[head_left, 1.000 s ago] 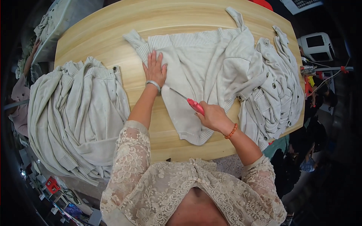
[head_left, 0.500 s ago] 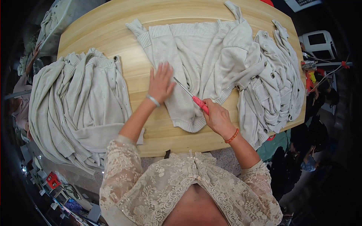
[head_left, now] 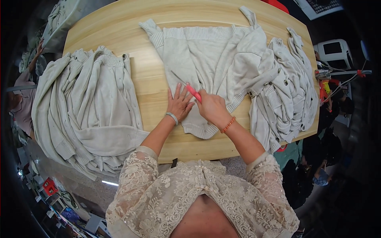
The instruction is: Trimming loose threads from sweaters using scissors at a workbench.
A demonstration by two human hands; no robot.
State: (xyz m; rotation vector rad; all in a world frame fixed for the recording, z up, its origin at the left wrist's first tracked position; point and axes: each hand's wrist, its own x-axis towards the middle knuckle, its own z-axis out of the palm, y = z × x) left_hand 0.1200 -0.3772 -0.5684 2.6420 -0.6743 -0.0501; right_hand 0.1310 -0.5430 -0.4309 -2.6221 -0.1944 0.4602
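A pale grey knitted cardigan lies spread on the wooden table in front of me, its ribbed hem at the far side. My left hand rests flat on its near left part, fingers spread. In my right hand is a red-handled tool with a thin metal shaft. The shaft points up and left, over the knit just beyond my left fingertips. Whether its tip touches the fabric I cannot tell.
A stack of similar cardigans overhangs the table's left edge. To the right, a crumpled pile of buttoned cardigans meets the spread one. The wooden table shows bare between garments. Another person is at the far left.
My left hand has come down onto the knit, a little nearer and to the right. My right hand has moved left with the tool, bringing it over the left fingers.
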